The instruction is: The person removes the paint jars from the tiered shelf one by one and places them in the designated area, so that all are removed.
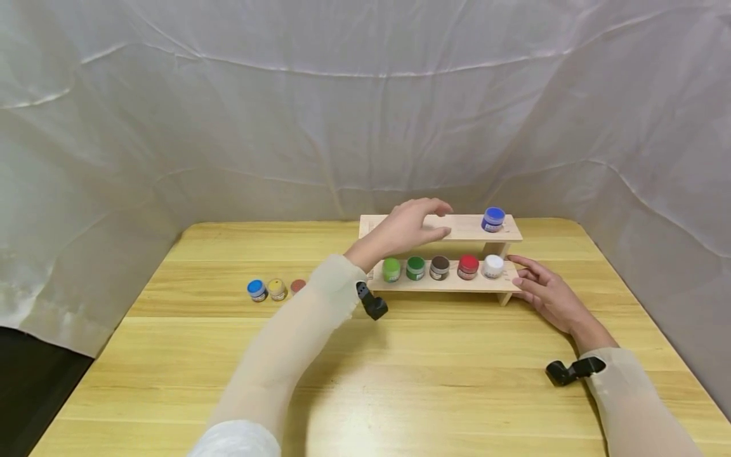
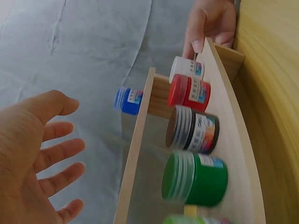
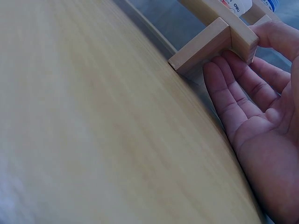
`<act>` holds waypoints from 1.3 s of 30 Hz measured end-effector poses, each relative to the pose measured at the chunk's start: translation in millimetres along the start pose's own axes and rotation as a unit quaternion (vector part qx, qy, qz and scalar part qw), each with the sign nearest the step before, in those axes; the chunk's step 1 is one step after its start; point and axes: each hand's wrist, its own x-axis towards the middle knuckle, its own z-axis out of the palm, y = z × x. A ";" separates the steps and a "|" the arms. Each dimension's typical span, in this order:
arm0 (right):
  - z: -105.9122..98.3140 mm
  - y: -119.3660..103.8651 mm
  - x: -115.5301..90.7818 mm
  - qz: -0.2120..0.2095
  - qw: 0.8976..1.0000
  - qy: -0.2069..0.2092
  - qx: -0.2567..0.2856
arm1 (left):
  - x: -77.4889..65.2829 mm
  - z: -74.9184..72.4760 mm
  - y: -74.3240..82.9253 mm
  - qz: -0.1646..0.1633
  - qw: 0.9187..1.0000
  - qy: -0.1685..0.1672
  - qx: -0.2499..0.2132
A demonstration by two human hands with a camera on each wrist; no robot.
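A two-tier wooden display rack (image 1: 440, 284) stands at the back of the table. My left hand (image 1: 407, 227) hovers over its upper board with fingers spread and nothing held; in the left wrist view the thumb and fingers (image 2: 60, 154) are apart from the jars. At the rack's right end my right hand (image 1: 549, 293) grips the lower board, thumb on top and fingers below, as the right wrist view shows. On the lower board stand light green (image 1: 391, 270), dark green (image 1: 415, 268), brown (image 1: 439, 268), red (image 1: 467, 267) and white (image 1: 493, 266) paint jars. A blue paint jar (image 1: 493, 219) sits on the upper board's right.
Left of the rack, a light blue jar (image 1: 257, 290), a yellow jar (image 1: 276, 289) and a reddish-brown jar (image 1: 297, 286) stand on the wooden table (image 1: 434, 368); the left sleeve partly covers the last. Grey cloth (image 1: 342, 114) hangs behind and at both sides.
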 end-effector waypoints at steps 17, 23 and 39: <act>1.5 2.2 1.5 0.006 1.000 0.005 -0.009 | 55.0 30.1 27.6 -0.027 0.998 -0.034 0.053; 1.8 1.8 3.2 0.001 1.000 -0.002 -0.010 | 72.2 41.7 32.5 -0.037 0.998 -0.026 0.050; 3.5 1.6 3.7 -0.004 1.000 -0.006 -0.008 | 91.5 53.7 43.4 -0.076 0.996 -0.024 0.035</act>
